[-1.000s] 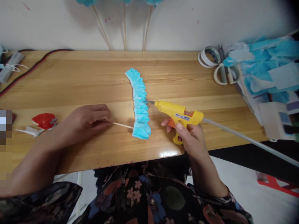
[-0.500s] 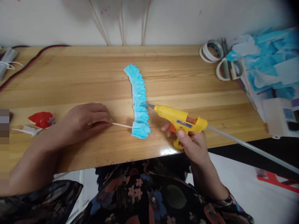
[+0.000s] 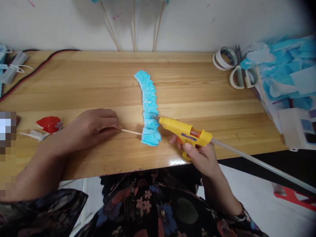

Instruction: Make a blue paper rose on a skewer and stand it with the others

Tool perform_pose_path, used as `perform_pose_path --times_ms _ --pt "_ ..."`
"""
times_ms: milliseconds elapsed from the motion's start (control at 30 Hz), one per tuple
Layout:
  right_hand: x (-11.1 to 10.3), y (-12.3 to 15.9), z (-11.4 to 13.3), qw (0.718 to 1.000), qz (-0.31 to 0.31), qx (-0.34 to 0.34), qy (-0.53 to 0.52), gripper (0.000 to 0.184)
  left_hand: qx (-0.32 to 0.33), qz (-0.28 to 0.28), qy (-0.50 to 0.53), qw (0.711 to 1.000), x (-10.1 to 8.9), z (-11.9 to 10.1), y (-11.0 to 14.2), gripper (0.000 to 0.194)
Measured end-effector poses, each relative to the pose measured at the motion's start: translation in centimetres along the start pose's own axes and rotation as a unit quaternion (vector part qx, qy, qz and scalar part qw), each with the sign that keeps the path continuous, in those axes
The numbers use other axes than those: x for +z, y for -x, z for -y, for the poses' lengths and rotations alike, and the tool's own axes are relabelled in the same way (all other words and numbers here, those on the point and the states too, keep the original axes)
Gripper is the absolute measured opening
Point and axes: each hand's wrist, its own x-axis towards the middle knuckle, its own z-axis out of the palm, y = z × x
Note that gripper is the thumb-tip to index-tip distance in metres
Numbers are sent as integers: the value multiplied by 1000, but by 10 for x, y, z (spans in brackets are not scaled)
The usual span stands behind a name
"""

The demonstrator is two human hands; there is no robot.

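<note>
A curved strip of folded blue paper (image 3: 148, 107) lies on the wooden table (image 3: 197, 95). My left hand (image 3: 92, 128) is closed in a pinch on a thin wooden stick (image 3: 130, 132) whose far end reaches the strip's near end. My right hand (image 3: 199, 156) grips a yellow glue gun (image 3: 184, 131) with a long clear glue stick (image 3: 259, 163) trailing from its back. The gun's nozzle touches the blue strip's right edge near its lower part.
Rolls of tape (image 3: 223, 57) and scissors (image 3: 243, 75) lie at the back right beside a heap of blue and white paper (image 3: 286, 72). A red scrap (image 3: 49, 124) lies at the left. A dark cable (image 3: 37, 67) runs along the back left. Thin sticks (image 3: 134, 26) lean against the wall.
My right hand has brought the glue gun leftward and toward me until its nozzle meets the blue strip. My left hand has kept its pinch on the stick.
</note>
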Motion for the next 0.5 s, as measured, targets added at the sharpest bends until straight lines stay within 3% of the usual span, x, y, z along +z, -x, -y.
perform_pose_path --times_ms 167,500 --pt "1 -5 7 999 3 -6 31 28 10 -32 9 999 4 4 1 23" --pt "-5 -4 8 998 12 7 55 35 -15 -19 12 1000 2 2 -2 27"
